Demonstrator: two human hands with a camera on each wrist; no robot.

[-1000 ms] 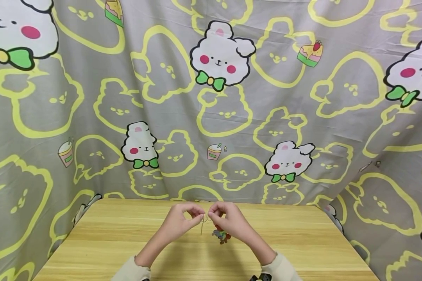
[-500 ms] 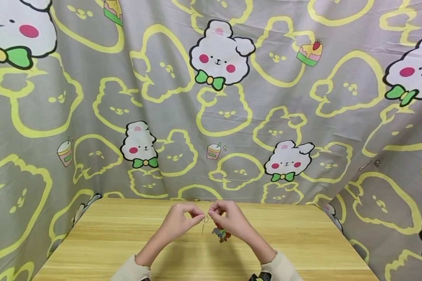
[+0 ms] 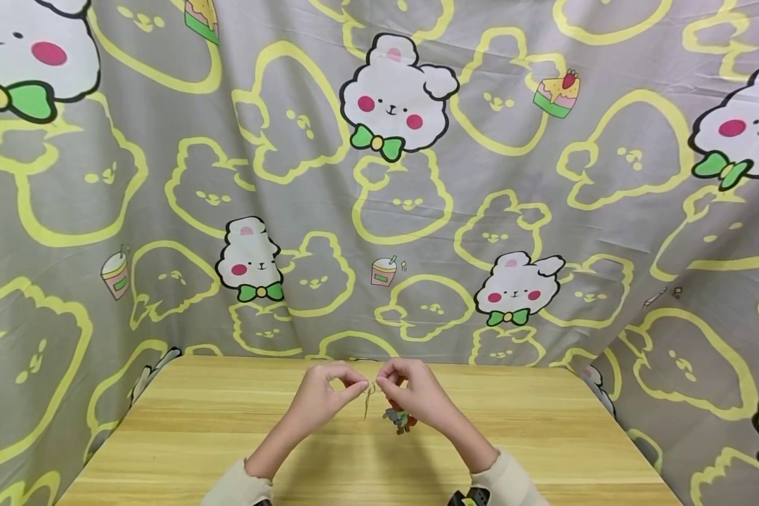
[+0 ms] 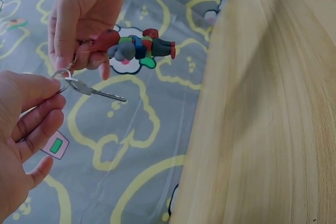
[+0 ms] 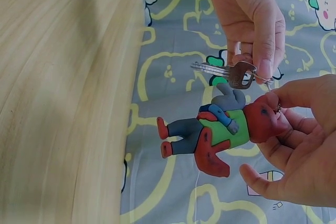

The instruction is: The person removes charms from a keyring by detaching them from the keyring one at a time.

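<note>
My left grip [image 3: 332,390] is closed in a pinch, thumb and forefinger on a thin metal key ring [image 4: 62,71]. A silver key [image 4: 100,92] dangles from that ring, its blade pointing down toward the counter [image 3: 544,422]. Just beside it, my right grip [image 3: 414,386] pinches the short chain [image 4: 73,59] at the head of a small toy figure [image 5: 226,129]; whether these fingertips also touch the ring I cannot tell. My two grips are close together, fingertips nearly meeting, held up over the far half of the counter.

The toy hangs below my right grip, head up and feet down, near the key but a little to its right in the head view. It has a red head, a green top, a blue sleeve, dark grey trousers and red feet, with a grey lump at one side and a curved red piece at the other.

My pale sleeves [image 3: 237,485] reach my wrists, and a black strap [image 3: 469,497] shows by the right one. Behind the pale wooden counter hangs a grey cloth [image 3: 417,232] printed with white rabbits and yellow outlines.
</note>
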